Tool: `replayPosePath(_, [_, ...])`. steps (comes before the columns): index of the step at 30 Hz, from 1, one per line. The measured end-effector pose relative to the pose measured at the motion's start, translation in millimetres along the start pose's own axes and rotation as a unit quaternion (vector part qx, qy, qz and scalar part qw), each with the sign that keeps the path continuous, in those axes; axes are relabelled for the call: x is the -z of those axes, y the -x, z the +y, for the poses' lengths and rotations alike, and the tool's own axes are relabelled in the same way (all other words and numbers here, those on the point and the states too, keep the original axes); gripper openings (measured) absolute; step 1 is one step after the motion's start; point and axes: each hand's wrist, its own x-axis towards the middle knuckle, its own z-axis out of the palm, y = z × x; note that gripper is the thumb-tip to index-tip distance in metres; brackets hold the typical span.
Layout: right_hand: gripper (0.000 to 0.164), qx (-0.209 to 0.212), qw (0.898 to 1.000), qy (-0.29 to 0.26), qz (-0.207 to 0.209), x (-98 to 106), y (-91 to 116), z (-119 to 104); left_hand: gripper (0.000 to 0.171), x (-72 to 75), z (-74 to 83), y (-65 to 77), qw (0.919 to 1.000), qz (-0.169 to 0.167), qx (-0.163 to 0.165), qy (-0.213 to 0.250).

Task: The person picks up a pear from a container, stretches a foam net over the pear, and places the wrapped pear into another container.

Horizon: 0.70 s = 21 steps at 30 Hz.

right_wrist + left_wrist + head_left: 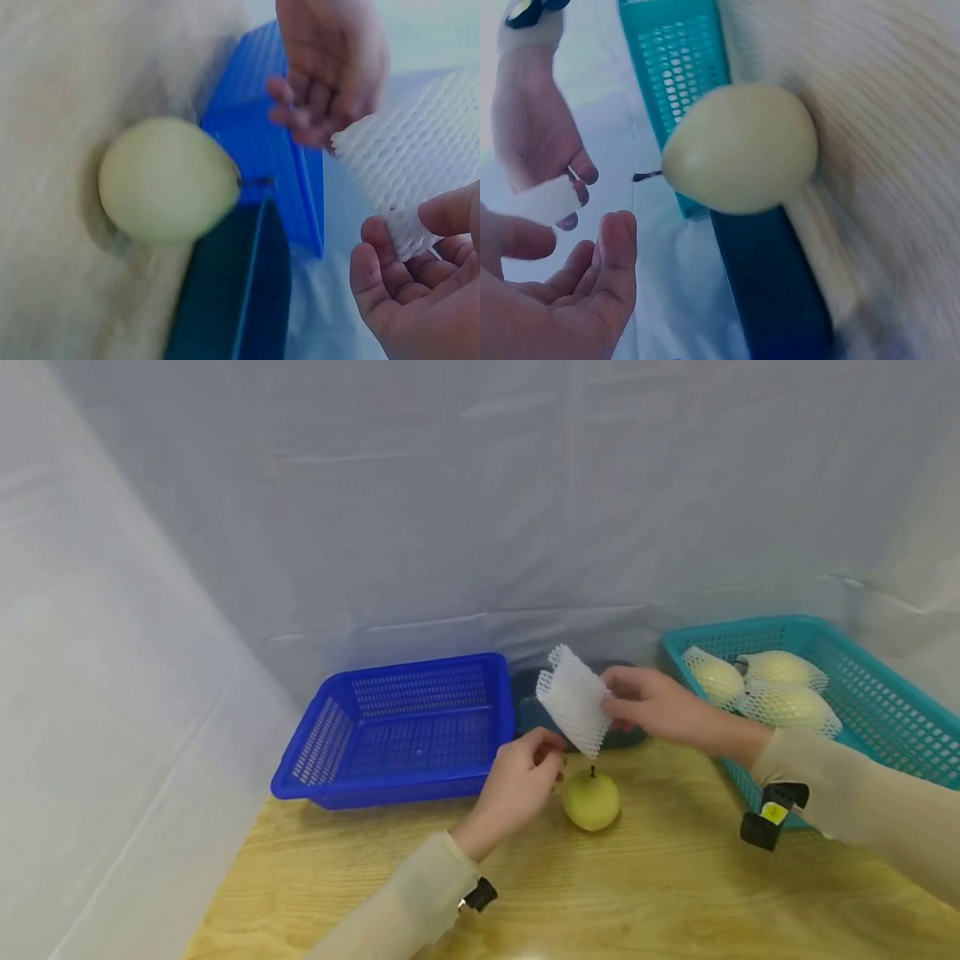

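Note:
My right hand (652,706) pinches a white foam fruit net (576,700) between thumb and fingers, holding it up in the air. The net hangs flattened and slanted, with nothing visible inside. Below it a bare yellow-green pear (591,800) stands on the table, its dark stem pointing up. My left hand (523,777) is just left of the pear and close to the net's lower side. In the left wrist view, the fingers of this hand (577,277) are loosely bent, with a gap between thumb and fingertips and nothing held. The pear (169,181) touches neither hand.
A blue basket (420,791) stands at the left. Behind my hands is a dark box (622,739), partly hidden by the net. At the right a teal basket (885,672) contains several pears in foam nets (791,703). A pale sheet (450,527) hangs behind the wooden table (645,893).

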Motion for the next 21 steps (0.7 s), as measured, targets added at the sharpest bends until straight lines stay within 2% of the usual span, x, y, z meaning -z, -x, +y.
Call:
replayPosePath(1, [0.019, 0.0, 1.0, -0.011, -0.003, -2, 2, 0, 0.022, -0.3, 0.8, -1.3, 0.9992, -0.008, 0.01, 0.039])
replayPosePath(3, [0.019, 0.001, 0.999, -0.032, -0.01, -7, 6, -1, 0.027, -1.5, 2.2, -4.2, 0.9914, -0.032, 0.031, 0.123])
replayPosePath(6, [0.018, 0.002, 0.998, -0.061, -0.018, -16, 10, -2, 0.035, -2.6, 4.2, -7.9, 0.9709, -0.072, 0.056, 0.221])
replayPosePath(8, [0.016, 0.002, 0.997, -0.073, -0.02, -21, 12, -3, 0.039, -2.6, 5.4, -8.9, 0.9589, -0.089, 0.069, 0.26])
replayPosePath(10, [0.017, -0.005, 0.997, -0.079, -0.017, -24, 13, -3, 0.04, -2.4, 5.7, -9.2, 0.9527, -0.093, 0.079, 0.278])
replayPosePath(15, [0.018, -0.031, 0.997, -0.074, -0.009, -31, 17, -2, 0.036, -1.7, 4.9, -9.2, 0.9487, -0.086, 0.095, 0.289])
replayPosePath(21, [0.026, -0.046, 0.996, -0.081, -0.002, -39, 23, 1, 0.03, -4.4, 2.5, -9.2, 0.9375, -0.107, 0.105, 0.314])
